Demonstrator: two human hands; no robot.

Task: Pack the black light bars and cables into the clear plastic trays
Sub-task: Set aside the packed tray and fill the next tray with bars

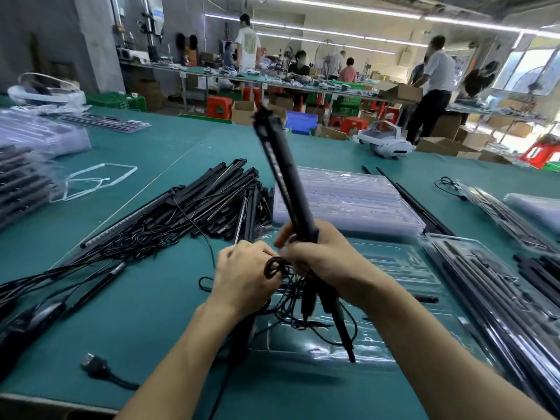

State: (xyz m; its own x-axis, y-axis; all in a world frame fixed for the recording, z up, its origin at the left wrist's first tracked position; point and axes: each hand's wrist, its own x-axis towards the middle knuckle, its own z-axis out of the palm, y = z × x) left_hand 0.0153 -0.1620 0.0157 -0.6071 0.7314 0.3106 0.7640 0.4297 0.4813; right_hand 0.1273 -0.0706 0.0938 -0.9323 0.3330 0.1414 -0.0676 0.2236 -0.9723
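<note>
My right hand (pixel 315 256) grips a bundle of black light bars (pixel 281 174) near its lower end; the bundle stands tilted up and away from me. My left hand (pixel 245 274) pinches a coil of thin black cable (pixel 274 268) hanging from the bars. Both hands hover above an open clear plastic tray (pixel 394 268) on the green table. More cable dangles under my hands onto the tray. A heap of black light bars and tangled cables (pixel 206 204) lies to the left.
A stack of clear trays (pixel 357 195) sits behind the open one. Filled trays (pixel 497 286) lie at the right, wrapped stacks (pixel 33 137) at the far left. A white headset (pixel 385 140) rests on the far table edge. A USB plug (pixel 94 365) lies near me.
</note>
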